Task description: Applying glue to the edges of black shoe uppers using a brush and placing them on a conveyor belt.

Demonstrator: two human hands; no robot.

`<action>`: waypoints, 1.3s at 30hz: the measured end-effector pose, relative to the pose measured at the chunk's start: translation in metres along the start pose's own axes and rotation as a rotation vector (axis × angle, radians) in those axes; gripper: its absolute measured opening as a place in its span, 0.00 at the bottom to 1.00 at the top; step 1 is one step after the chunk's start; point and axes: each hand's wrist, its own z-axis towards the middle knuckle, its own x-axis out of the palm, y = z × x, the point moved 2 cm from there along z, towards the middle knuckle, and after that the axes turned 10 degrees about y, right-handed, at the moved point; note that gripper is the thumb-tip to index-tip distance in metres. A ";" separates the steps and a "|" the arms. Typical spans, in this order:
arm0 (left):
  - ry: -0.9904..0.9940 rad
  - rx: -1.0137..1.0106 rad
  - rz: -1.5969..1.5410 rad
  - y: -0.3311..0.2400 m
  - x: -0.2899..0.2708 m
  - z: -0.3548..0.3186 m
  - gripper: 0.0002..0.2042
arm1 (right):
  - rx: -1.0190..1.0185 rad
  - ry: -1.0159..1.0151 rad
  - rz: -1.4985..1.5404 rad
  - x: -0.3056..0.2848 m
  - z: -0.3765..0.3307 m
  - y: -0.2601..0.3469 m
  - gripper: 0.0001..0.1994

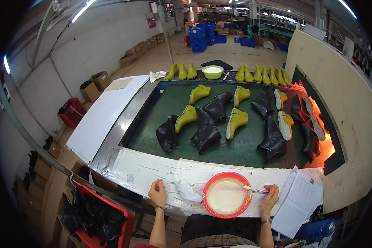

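Observation:
My right hand (270, 198) grips a toothbrush (258, 191) with a purple and white handle. Its head reaches over the right rim of a red plastic bowl (208, 182), which holds a cream-coloured liquid. To the bowl's left, my left hand (157, 193) is loosely closed above the white worktop's near edge, with nothing showing in its fingers. A crumpled white cloth (185, 187) lies between that hand and the bowl. Beyond the worktop, yellow-green shoe lasts (237, 120) with pale soles and black boot uppers (206, 131) lie on a green belt (149, 124).
Orange light glows in an opening (327, 146) beneath a beige panel (339, 95) on the right. More lasts (273, 77) and a green bowl (213, 72) line the far edge. Papers (298, 198) and a blue bottle (316, 230) are at right; a red crate (126, 231) of black uppers stands lower left.

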 end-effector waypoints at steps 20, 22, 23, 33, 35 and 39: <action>-0.063 -0.001 0.111 -0.005 0.004 -0.002 0.08 | 0.017 -0.019 0.218 0.002 -0.001 -0.009 0.05; -0.059 -0.018 0.104 0.000 0.003 -0.003 0.08 | -0.004 -0.013 0.182 0.001 -0.002 -0.005 0.05; -0.050 -0.030 0.098 0.001 0.002 -0.002 0.08 | -0.004 -0.009 0.181 0.001 0.000 -0.004 0.05; -0.048 -0.017 0.092 0.000 0.000 -0.003 0.08 | 0.005 0.014 0.066 0.001 -0.001 0.009 0.12; -0.054 -0.011 0.066 0.003 0.000 -0.002 0.08 | 0.008 0.025 0.057 0.002 -0.002 0.010 0.12; -0.030 -0.033 0.054 0.001 -0.006 -0.004 0.08 | 0.019 0.020 0.078 0.002 -0.005 0.010 0.11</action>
